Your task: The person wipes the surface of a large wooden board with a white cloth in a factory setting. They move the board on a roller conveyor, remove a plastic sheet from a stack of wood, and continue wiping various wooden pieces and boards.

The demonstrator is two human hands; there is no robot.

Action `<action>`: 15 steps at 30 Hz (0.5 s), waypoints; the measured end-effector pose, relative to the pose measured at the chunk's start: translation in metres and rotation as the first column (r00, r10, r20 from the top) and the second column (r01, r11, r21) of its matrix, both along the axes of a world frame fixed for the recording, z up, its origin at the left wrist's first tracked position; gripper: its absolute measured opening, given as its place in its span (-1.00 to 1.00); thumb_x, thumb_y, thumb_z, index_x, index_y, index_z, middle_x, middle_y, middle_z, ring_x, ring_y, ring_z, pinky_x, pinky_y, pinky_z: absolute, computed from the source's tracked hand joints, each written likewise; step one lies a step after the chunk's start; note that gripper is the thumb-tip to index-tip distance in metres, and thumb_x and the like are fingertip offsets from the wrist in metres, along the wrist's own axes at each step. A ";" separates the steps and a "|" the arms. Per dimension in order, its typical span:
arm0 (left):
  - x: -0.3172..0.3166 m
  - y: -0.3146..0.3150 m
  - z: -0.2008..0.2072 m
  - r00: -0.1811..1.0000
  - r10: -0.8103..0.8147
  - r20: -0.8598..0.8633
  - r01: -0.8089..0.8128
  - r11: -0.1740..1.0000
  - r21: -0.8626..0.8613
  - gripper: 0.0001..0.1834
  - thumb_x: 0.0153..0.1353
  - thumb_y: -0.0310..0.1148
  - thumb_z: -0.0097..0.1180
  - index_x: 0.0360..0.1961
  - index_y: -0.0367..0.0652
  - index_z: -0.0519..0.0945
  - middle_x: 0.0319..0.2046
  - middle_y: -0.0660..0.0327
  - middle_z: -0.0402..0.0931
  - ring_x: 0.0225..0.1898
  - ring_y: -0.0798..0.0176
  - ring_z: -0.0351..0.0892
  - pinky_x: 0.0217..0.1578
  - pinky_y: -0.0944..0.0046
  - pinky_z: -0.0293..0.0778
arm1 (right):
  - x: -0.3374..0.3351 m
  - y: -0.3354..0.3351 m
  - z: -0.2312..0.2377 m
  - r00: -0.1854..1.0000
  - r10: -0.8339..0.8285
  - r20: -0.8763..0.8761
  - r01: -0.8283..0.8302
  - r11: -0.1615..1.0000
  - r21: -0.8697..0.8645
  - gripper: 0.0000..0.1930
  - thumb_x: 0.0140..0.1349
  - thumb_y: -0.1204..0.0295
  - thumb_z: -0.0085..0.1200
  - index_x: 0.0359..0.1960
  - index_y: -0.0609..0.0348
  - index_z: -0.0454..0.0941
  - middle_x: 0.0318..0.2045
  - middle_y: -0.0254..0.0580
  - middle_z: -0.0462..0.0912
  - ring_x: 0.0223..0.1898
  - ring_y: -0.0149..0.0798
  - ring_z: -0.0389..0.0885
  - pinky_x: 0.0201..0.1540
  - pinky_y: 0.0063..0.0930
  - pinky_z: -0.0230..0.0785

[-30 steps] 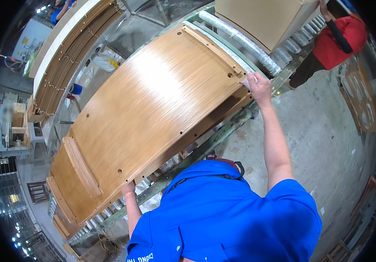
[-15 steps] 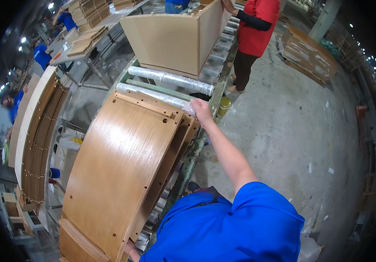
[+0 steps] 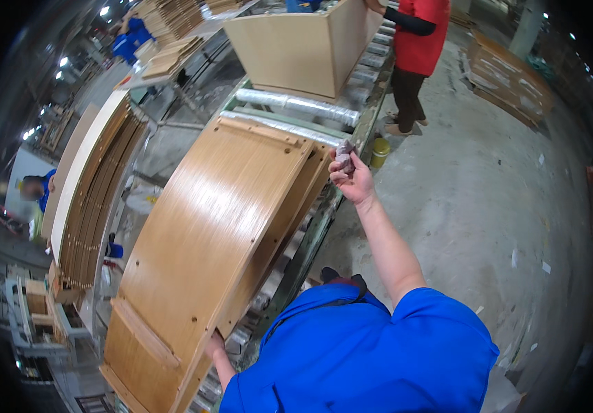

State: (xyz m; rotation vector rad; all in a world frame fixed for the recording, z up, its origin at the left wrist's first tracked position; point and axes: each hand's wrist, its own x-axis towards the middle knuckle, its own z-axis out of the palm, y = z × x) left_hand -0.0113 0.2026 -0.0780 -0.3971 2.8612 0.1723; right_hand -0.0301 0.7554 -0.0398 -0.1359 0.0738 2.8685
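Note:
A curved wooden furniture piece (image 3: 193,213) lies on the roller conveyor before me, its varnished face up. It has two layers with a gap along the right edge, drilled holes, and cleats across both ends. My right hand (image 3: 357,182) is just off its far right corner, palm turned up, fingers closed on a crumpled greyish cloth (image 3: 344,157). Lower down, my left hand (image 3: 215,345) is at the right edge of the wooden piece. Its fingers are mostly hidden there, so their grip cannot be made out.
Farther along the rollers (image 3: 296,104) stands a pale wooden box-shaped piece (image 3: 283,58), with a person in a red shirt (image 3: 417,41) touching it. Curved panels (image 3: 97,206) are stacked at left. A yellow bucket (image 3: 380,151) and stacked boards (image 3: 506,79) are on the floor at right.
My right hand has come off the far corner of the wooden piece and turned palm up with the cloth. More of my left hand and forearm shows. The whole view has shifted.

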 end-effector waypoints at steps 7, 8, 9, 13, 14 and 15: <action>-0.002 -0.007 -0.004 0.998 -0.021 -0.057 0.028 0.991 0.129 -0.44 0.30 0.05 -0.37 0.13 -0.07 0.39 0.16 0.01 0.29 0.19 -0.09 0.25 0.14 0.05 0.23 | 0.051 -0.107 -0.004 0.917 0.398 0.001 -0.397 0.915 0.076 -0.60 0.33 0.01 -0.28 -0.03 -0.02 0.41 -0.60 -0.35 0.29 -0.75 -0.54 0.06 -0.72 -0.67 -0.14; 0.000 -0.011 -0.003 0.999 -0.029 -0.027 0.033 0.990 0.140 -0.43 0.30 0.05 -0.38 0.17 -0.05 0.35 0.19 0.04 0.25 0.21 -0.09 0.22 0.15 0.05 0.22 | 0.062 -0.130 -0.006 0.885 0.444 0.141 -0.453 0.890 0.046 -0.57 0.32 -0.02 -0.27 -0.05 0.00 0.41 -0.65 -0.40 0.25 -0.80 -0.54 -0.02 -0.74 -0.66 -0.17; 0.002 -0.023 -0.006 0.995 0.009 -0.098 0.002 0.994 0.111 -0.43 0.30 0.06 -0.38 0.14 -0.04 0.38 0.19 0.05 0.26 0.20 -0.10 0.22 0.15 0.05 0.22 | 0.072 -0.153 -0.005 0.853 0.500 0.151 -0.511 0.858 0.044 -0.57 0.32 -0.02 -0.28 -0.04 0.01 0.40 -0.66 -0.40 0.25 -0.80 -0.54 -0.02 -0.74 -0.65 -0.17; 0.000 -0.012 -0.008 0.991 -0.068 -0.117 0.078 0.994 0.081 -0.47 0.30 0.01 -0.35 0.08 -0.10 0.42 0.11 -0.01 0.34 0.12 -0.14 0.32 0.08 0.01 0.29 | 0.130 -0.180 -0.008 0.808 0.532 0.254 -0.562 0.824 0.064 -0.54 0.31 -0.04 -0.28 -0.07 0.06 0.39 -0.67 -0.40 0.24 -0.82 -0.54 -0.01 -0.75 -0.64 -0.18; 0.001 -0.012 -0.010 0.982 -0.098 -0.161 0.110 0.992 0.065 -0.49 0.29 -0.02 -0.32 0.06 -0.12 0.43 0.09 -0.02 0.36 0.09 -0.15 0.34 0.06 0.00 0.31 | 0.144 -0.179 -0.009 0.816 0.510 0.272 -0.547 0.833 0.081 -0.54 0.31 -0.04 -0.27 -0.07 0.07 0.39 -0.67 -0.40 0.24 -0.82 -0.54 0.00 -0.75 -0.64 -0.17; 0.002 -0.015 -0.011 0.971 -0.129 -0.203 0.142 0.989 0.048 -0.52 0.28 -0.06 -0.29 0.04 -0.13 0.45 0.07 -0.03 0.38 0.07 -0.16 0.37 0.04 0.00 0.33 | 0.158 -0.177 -0.011 0.824 0.488 0.289 -0.532 0.841 0.098 -0.54 0.31 -0.04 -0.27 -0.08 0.07 0.39 -0.67 -0.40 0.24 -0.82 -0.54 0.00 -0.75 -0.64 -0.17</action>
